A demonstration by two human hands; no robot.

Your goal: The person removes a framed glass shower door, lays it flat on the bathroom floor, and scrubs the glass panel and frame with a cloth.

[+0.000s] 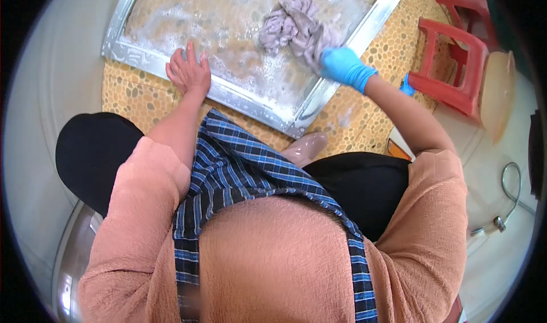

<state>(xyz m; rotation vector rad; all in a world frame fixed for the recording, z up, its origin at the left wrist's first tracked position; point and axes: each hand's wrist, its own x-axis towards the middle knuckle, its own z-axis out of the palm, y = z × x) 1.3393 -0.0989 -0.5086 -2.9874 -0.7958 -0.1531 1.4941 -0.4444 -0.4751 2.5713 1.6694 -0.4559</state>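
Observation:
My right hand (343, 67), in a blue glove, is closed on one end of a wet, greyish-purple cloth (293, 29). The bunched cloth lies on a glass pane (233, 43) streaked with white suds, near its right side. A silver metal frame (245, 102) surrounds the pane and rests on the pebble-patterned floor. Bare and with its fingers apart, my left hand (189, 72) lies over the near edge of the frame, fingertips on the soapy glass.
Red plastic stools (467, 89) stand at the right, beside a round tan board (497, 95). A shower hose (514, 192) lies lower right. A metal basin (74, 260) is at the lower left. One shiny boot (306, 149) shows by the frame's near corner.

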